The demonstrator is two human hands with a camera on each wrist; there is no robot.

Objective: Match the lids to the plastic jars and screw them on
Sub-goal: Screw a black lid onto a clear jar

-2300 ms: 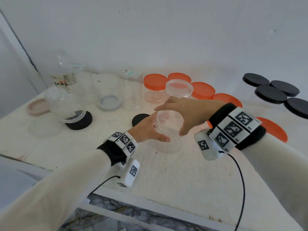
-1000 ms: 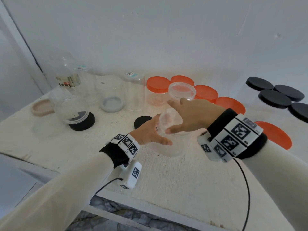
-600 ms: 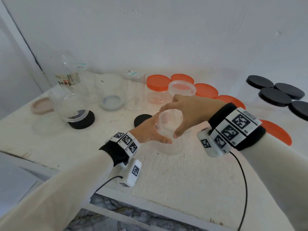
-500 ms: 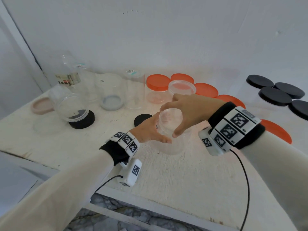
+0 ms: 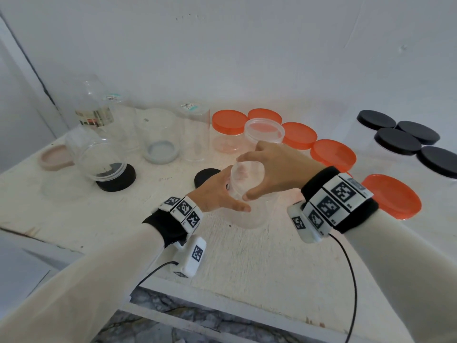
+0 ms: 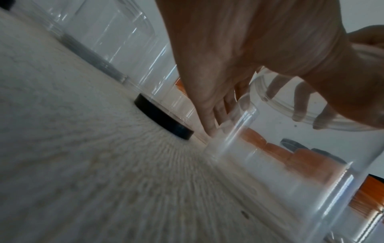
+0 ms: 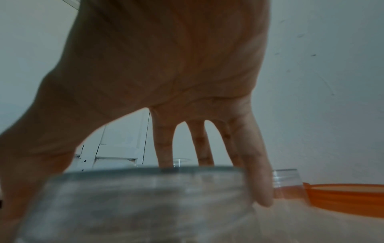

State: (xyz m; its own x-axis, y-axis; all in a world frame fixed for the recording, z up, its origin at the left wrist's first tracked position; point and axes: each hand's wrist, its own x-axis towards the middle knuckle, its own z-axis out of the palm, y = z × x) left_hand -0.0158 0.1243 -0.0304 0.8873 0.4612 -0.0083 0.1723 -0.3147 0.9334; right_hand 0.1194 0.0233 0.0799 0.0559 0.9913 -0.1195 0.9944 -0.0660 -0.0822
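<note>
A clear plastic jar (image 5: 249, 214) stands upright on the white table (image 5: 247, 263), a little left of the middle. My left hand (image 5: 217, 194) grips its side from the left; in the left wrist view the jar wall (image 6: 280, 172) fills the right half. My right hand (image 5: 272, 167) comes down from above, fingers and thumb curled round the clear lid (image 5: 247, 173) on the jar's mouth. The right wrist view shows the lid (image 7: 145, 189) under my spread fingers (image 7: 255, 172).
Orange-lidded jars (image 5: 228, 129) and a clear-lidded one (image 5: 264, 131) stand behind. Black-lidded jars (image 5: 398, 142) are at the far right, a loose orange lid (image 5: 393, 196) near my right wrist. Open clear jars (image 5: 160, 134), black lids (image 5: 116, 178) (image 5: 205, 177) and a pink lid (image 5: 53, 157) are at the left.
My right hand has turned on the clear lid between the frames, fingers regripping around it. The left hand has kept its hold on the jar, which stays in place.
</note>
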